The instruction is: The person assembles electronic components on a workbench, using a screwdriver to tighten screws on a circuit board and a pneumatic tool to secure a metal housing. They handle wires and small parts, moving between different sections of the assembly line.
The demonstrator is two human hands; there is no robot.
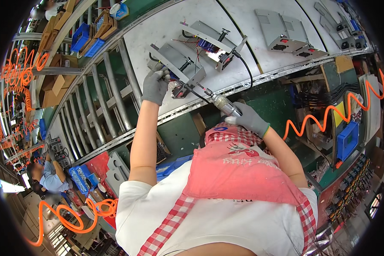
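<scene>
My left hand (pixel 155 86), in a grey glove, is closed beside the near left edge of an open grey metal housing (pixel 173 54). What its curled fingers hold, if anything, is hidden. The housing lies tilted on the pale worktop (pixel 137 26), with a black part (pixel 180 91) and a cable at its near end. In my right hand (pixel 249 118), also gloved, is a silvery power screwdriver (pixel 225 105). Its tip points up and left toward the housing, apart from it. A second open housing (pixel 226 42), with wires and a black cable (pixel 248 70), sits just behind.
More grey housings (pixel 281 32) lie farther right on the worktop. Metal rollers (pixel 104 91) run along the left. Orange coiled hoses (pixel 324 121) hang at both sides. A blue bin (pixel 347 140) is at the right, and another person (pixel 53 176) works at far left.
</scene>
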